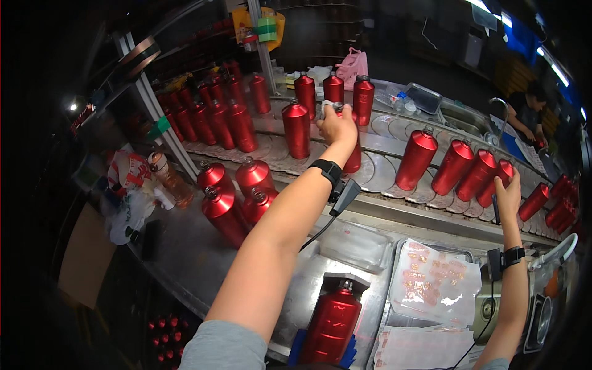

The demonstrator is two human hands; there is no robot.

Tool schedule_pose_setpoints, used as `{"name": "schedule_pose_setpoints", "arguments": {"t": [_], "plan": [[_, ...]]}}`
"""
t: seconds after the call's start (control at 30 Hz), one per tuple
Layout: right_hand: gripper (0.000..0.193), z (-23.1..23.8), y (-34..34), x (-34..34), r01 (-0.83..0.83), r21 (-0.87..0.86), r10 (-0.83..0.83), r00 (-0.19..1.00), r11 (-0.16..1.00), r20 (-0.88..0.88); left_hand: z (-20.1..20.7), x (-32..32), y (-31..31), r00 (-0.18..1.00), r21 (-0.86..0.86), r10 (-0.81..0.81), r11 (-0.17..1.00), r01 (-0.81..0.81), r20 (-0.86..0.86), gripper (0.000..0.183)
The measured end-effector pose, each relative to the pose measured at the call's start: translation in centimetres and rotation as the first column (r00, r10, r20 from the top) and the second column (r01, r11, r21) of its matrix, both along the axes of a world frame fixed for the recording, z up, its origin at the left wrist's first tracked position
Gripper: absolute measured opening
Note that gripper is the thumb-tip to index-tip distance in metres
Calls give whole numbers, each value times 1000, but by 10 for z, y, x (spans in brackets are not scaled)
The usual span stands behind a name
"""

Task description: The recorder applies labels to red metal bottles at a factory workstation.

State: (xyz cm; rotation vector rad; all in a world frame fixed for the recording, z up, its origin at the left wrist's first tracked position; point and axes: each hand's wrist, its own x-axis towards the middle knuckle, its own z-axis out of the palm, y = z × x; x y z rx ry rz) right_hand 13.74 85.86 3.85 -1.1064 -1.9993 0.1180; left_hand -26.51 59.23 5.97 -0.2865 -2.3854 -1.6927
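My left hand point(338, 127) reaches far out over the conveyor, its fingers closed at the top of a red metallic bottle point(353, 158). My wrist and hand hide much of that bottle. A bit of white material point(328, 106), perhaps cloth, shows at those fingertips. On the right, my right hand point(509, 196) wraps the side of another red bottle point(503, 171), the last in a close row. A slim dark object point(496, 209) shows beside this hand; whether I hold it cannot be told. In front of me a red bottle point(333, 324) lies tilted in a holder with blue padding.
Several red bottles point(227, 216) stand on the metal table at left, under my forearm. More bottles point(296, 129) line the conveyor of overlapping plates point(379, 172). Printed sheets point(435, 280) lie in a tray beside a clear plastic box point(356, 246). Another person point(529, 114) works at far right.
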Motion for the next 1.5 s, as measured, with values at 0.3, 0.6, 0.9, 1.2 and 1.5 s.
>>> {"name": "schedule_pose_setpoints", "arguments": {"t": [0.3, 0.6, 0.9, 1.2, 1.5], "plan": [[61, 44, -142, -90, -357, -180, 354, 934, 917, -47, 145, 95, -152, 735, 435, -649, 729, 528, 196, 29], [78, 27, -205, -178, -482, 23, 468, 860, 876, 203, 142, 83, -419, 869, 113, -494, 862, 493, -22, 28], [106, 32, -214, -310, -400, -180, 435, 868, 898, 239, 6, -29, -533, 991, -49, 87, 995, -92, -97, 27], [91, 25, -185, -360, -229, -352, 323, 915, 908, 240, -36, -75, -525, 980, -287, 185, 937, -198, -71, 43], [82, 12, -161, -332, -152, -271, 217, 949, 951, 229, -46, -79, -528, 946, -187, 200, 950, -251, -254, 55]]}}
